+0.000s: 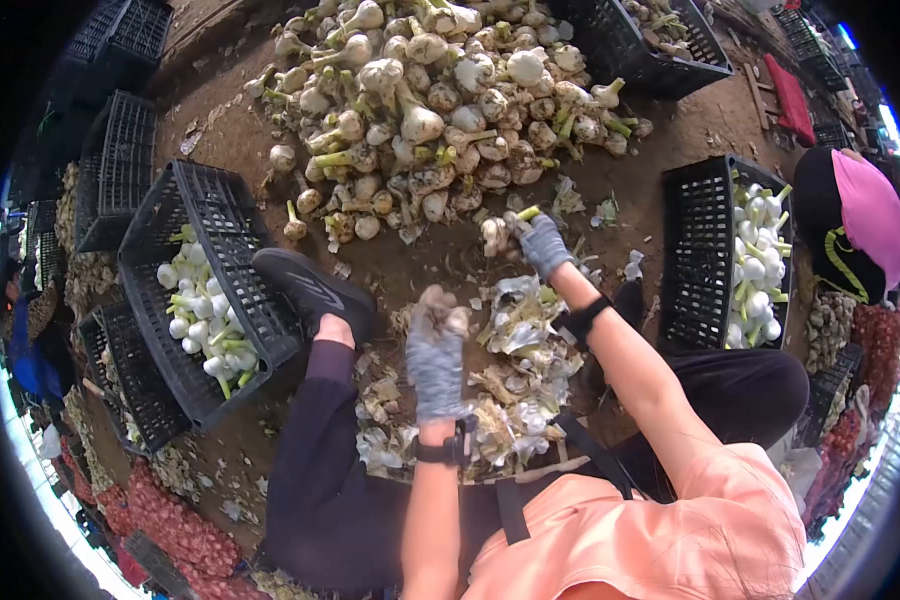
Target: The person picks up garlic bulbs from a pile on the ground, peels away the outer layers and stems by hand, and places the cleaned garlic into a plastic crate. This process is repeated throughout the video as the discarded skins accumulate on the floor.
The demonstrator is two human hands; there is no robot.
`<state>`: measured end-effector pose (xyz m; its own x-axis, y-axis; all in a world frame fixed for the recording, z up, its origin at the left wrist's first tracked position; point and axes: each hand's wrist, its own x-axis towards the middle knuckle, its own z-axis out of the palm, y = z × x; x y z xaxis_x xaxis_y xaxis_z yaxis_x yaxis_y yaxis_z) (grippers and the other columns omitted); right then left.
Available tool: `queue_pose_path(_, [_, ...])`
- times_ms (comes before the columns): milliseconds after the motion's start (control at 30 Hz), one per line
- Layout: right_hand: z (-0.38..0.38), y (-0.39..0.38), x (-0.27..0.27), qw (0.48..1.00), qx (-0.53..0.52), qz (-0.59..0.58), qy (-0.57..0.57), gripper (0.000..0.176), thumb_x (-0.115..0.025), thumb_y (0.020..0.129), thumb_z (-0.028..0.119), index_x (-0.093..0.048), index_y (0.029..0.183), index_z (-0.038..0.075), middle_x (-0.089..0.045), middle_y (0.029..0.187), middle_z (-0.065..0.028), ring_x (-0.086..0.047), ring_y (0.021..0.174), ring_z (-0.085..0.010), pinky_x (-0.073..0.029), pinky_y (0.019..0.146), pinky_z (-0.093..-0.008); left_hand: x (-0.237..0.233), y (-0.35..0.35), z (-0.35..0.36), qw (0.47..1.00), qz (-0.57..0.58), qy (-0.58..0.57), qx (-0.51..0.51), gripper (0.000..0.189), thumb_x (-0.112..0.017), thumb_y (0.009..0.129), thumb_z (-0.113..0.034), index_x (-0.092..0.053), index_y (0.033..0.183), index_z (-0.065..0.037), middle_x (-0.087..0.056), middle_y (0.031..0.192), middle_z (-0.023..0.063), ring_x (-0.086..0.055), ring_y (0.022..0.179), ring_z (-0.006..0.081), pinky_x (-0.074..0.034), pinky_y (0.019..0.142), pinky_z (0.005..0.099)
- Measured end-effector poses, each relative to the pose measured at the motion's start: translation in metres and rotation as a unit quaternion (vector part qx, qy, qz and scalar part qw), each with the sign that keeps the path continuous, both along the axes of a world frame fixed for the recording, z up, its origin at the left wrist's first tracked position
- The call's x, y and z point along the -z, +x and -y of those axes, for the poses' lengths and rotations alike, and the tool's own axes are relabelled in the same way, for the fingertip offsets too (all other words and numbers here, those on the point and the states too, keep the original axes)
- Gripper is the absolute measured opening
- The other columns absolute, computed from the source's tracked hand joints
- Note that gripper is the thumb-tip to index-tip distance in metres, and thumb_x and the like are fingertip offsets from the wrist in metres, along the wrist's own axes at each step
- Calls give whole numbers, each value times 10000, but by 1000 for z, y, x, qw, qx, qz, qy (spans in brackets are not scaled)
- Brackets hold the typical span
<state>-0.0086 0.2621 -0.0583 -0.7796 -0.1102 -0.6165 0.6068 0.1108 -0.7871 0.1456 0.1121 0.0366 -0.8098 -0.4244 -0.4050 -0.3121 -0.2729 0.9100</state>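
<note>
My right hand (544,246), in a grey glove, is closed on a garlic bulb (496,236) with a short green stem, just below the large heap of unpeeled garlic (430,110). My left hand (436,365), also gloved, is raised over the ground between my legs. Its fingers are blurred and bent, and I cannot make out whether the pale shape at them is an object. Loose garlic skins (520,350) lie between my two arms.
A black crate (260,300) of cleaned garlic stands at the left, another (698,250) at the right. More crates line the left edge. A black crate (660,60) is behind the heap. Red net sacks (175,525) lie lower left. A person in pink and black (865,225) is at the right.
</note>
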Motion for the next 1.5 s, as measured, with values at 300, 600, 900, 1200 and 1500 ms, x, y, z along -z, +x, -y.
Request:
queue_pose_path(300, [-21,79,-155,982,-79,77,-153,212,-597,841,184,-590,875,-26,-605,711,-60,-568,588,-103,-487,502,-237,-57,4,-33,981,-112,95,129,663,-703,731,-107,-365,1296,-29,-480,1209,85,-474,1091,188,-391,941,308])
queue_pose_path(600, [-54,106,-185,977,-157,-74,-125,242,-605,799,102,-582,1005,-22,-627,842,-51,-574,713,-105,-494,647,-255,-86,21,-44,931,9,361,47,511,-510,823,-520,-556,1066,-74,-618,845,67,-574,605,115,-465,474,215])
queue_pose_path(900, [-76,129,-211,966,-182,-66,-173,189,-632,775,93,-620,943,6,-627,883,-57,-574,820,-112,-474,743,-265,-72,21,-50,887,255,361,133,605,-328,831,-647,-586,943,-112,-551,577,28,-391,334,135,-274,293,231])
queue_pose_path(1200, [-85,133,-191,941,-171,-282,-79,309,-603,808,132,-540,1079,-3,-602,934,-47,-546,852,-108,-451,789,-252,-106,30,-50,966,-44,152,205,624,-751,689,-288,-457,1183,-47,-550,1044,82,-570,920,183,-529,743,312])
queue_pose_path(1500, [-91,130,-111,954,-224,-66,188,371,-609,795,253,-537,1075,21,-613,893,-164,-618,827,-273,-509,725,-379,-105,39,-50,837,-66,535,91,652,-742,659,-177,-433,1214,-27,-563,1065,133,-601,917,222,-524,795,302])
